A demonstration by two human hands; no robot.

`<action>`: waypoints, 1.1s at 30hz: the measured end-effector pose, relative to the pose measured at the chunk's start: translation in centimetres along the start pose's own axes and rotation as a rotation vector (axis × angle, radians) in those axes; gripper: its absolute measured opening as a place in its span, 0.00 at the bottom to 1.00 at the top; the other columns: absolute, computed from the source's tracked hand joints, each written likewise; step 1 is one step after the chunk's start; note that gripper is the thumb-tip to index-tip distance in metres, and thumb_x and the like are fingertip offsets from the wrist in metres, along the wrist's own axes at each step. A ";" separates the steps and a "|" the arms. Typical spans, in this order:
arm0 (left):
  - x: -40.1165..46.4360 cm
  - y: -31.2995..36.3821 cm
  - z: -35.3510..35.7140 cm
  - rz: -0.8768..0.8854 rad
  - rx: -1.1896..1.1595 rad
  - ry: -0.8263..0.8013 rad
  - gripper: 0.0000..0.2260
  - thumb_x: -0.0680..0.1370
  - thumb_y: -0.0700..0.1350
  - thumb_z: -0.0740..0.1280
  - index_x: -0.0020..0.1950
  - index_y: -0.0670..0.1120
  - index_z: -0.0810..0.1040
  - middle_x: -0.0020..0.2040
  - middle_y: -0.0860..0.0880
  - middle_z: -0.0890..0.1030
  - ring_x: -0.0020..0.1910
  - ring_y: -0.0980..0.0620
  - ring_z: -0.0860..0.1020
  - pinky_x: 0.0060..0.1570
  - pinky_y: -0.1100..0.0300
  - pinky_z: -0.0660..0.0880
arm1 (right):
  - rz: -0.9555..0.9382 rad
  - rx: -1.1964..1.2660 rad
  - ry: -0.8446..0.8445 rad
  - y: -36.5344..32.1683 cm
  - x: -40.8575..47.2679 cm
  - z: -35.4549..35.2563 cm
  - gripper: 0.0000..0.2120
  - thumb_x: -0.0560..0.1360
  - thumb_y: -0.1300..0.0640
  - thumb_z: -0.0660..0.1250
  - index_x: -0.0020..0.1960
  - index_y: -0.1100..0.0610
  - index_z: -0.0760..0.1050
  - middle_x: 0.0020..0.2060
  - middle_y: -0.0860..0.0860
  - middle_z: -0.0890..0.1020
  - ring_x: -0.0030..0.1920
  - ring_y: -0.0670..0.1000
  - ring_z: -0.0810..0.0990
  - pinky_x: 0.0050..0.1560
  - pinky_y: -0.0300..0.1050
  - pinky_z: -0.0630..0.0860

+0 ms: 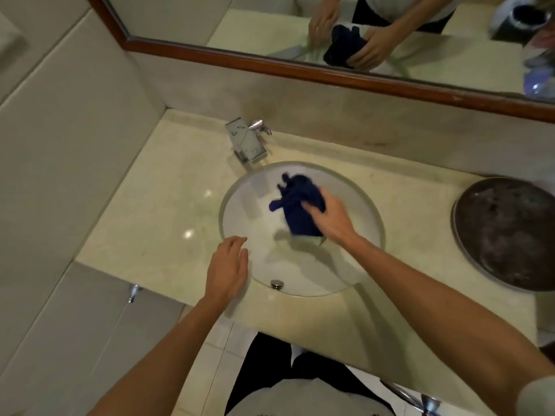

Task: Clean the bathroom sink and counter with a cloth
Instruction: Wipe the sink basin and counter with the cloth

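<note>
A round white sink [258, 259] is set into a cream marble counter [156, 211]. My right hand [329, 219] grips a bunched dark blue cloth [295, 202] over the far middle of the basin. My left hand [226, 270] hovers with loosely straight fingers over the sink's near left rim and holds nothing. A chrome faucet [247, 139] stands at the back left of the sink. The drain plug [277, 284] shows near the front of the basin.
A large round dark metal tray [510, 232] lies on the counter at the right. A wood-framed mirror [300, 69] runs along the back wall and reflects my hands and the cloth. Beige tiled wall closes off the left side.
</note>
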State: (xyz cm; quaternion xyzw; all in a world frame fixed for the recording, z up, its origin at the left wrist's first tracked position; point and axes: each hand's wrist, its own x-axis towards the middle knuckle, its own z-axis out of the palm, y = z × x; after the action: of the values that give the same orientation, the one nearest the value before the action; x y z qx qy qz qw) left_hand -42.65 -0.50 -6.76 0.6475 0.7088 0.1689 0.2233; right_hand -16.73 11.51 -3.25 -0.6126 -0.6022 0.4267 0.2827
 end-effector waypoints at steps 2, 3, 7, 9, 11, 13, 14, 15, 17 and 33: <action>1.6 -0.5 0.9 0.054 0.047 -0.010 0.20 0.84 0.49 0.53 0.66 0.43 0.79 0.63 0.45 0.79 0.60 0.45 0.78 0.59 0.53 0.73 | -0.088 -0.055 0.153 -1.3 3.5 -2.0 0.19 0.75 0.48 0.68 0.64 0.51 0.75 0.52 0.50 0.85 0.51 0.54 0.83 0.49 0.48 0.78; 2.4 -0.7 1.4 0.080 0.062 -0.014 0.21 0.84 0.50 0.52 0.64 0.43 0.80 0.62 0.45 0.79 0.57 0.45 0.78 0.57 0.52 0.74 | -0.133 -0.093 0.214 -2.1 5.4 -2.7 0.19 0.75 0.47 0.68 0.64 0.51 0.75 0.52 0.50 0.85 0.50 0.54 0.83 0.47 0.48 0.77; 3.8 -1.2 3.3 0.062 0.025 0.023 0.18 0.83 0.47 0.54 0.58 0.43 0.82 0.57 0.45 0.79 0.55 0.46 0.78 0.57 0.51 0.77 | -0.343 -0.342 0.251 -4.4 13.0 -2.8 0.24 0.74 0.46 0.71 0.68 0.52 0.75 0.56 0.50 0.84 0.52 0.53 0.83 0.48 0.48 0.78; 3.9 -1.6 4.1 0.037 0.020 0.053 0.14 0.82 0.45 0.57 0.56 0.44 0.82 0.57 0.47 0.79 0.54 0.47 0.78 0.55 0.51 0.77 | -0.360 -0.576 0.154 -4.3 16.4 -1.0 0.28 0.73 0.43 0.69 0.71 0.52 0.73 0.56 0.51 0.82 0.50 0.55 0.83 0.47 0.51 0.80; 3.9 -2.0 4.5 0.028 0.015 0.059 0.12 0.82 0.44 0.60 0.57 0.45 0.82 0.59 0.47 0.79 0.54 0.48 0.78 0.55 0.52 0.77 | -0.305 -0.741 0.059 -4.0 18.4 2.1 0.32 0.72 0.38 0.65 0.72 0.50 0.70 0.55 0.51 0.82 0.47 0.58 0.84 0.45 0.52 0.80; 3.9 -2.1 4.4 0.036 0.029 0.054 0.11 0.82 0.43 0.60 0.57 0.45 0.81 0.59 0.48 0.79 0.54 0.49 0.78 0.55 0.53 0.77 | -0.246 -0.721 0.038 -3.6 18.7 5.5 0.31 0.71 0.37 0.64 0.70 0.52 0.70 0.52 0.52 0.81 0.44 0.59 0.83 0.42 0.51 0.80; 3.8 -2.0 4.4 0.047 0.043 0.053 0.11 0.82 0.44 0.59 0.57 0.45 0.81 0.58 0.48 0.79 0.53 0.50 0.77 0.54 0.53 0.77 | -0.219 -0.696 0.069 -3.2 18.6 7.0 0.29 0.71 0.40 0.66 0.68 0.53 0.71 0.51 0.52 0.79 0.43 0.58 0.82 0.41 0.51 0.79; 3.9 -1.9 4.3 0.052 0.053 0.052 0.12 0.82 0.44 0.59 0.56 0.45 0.81 0.58 0.48 0.79 0.53 0.50 0.78 0.53 0.53 0.78 | -0.207 -0.699 0.103 -2.8 18.5 8.1 0.27 0.70 0.44 0.69 0.66 0.54 0.72 0.51 0.52 0.78 0.43 0.58 0.81 0.40 0.51 0.79; 3.8 -1.7 4.3 0.045 0.065 0.033 0.13 0.82 0.45 0.57 0.56 0.45 0.81 0.58 0.48 0.79 0.51 0.50 0.78 0.52 0.53 0.79 | -0.232 -0.769 0.130 -2.1 18.5 9.0 0.28 0.69 0.47 0.71 0.66 0.55 0.73 0.53 0.54 0.77 0.46 0.59 0.80 0.40 0.51 0.77; 3.6 -1.5 4.3 0.129 0.077 0.081 0.13 0.82 0.44 0.57 0.52 0.41 0.81 0.52 0.44 0.78 0.43 0.42 0.79 0.42 0.49 0.77 | -0.089 -0.782 0.155 11.1 5.8 -12.0 0.22 0.71 0.43 0.71 0.61 0.51 0.74 0.47 0.49 0.72 0.38 0.53 0.75 0.34 0.44 0.69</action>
State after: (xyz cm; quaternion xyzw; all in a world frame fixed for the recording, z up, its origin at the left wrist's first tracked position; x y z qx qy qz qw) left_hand -41.84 2.73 -11.49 0.6926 0.6799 0.1816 0.1580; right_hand -1.39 17.87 -8.17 -0.6777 -0.7220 0.1051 0.0912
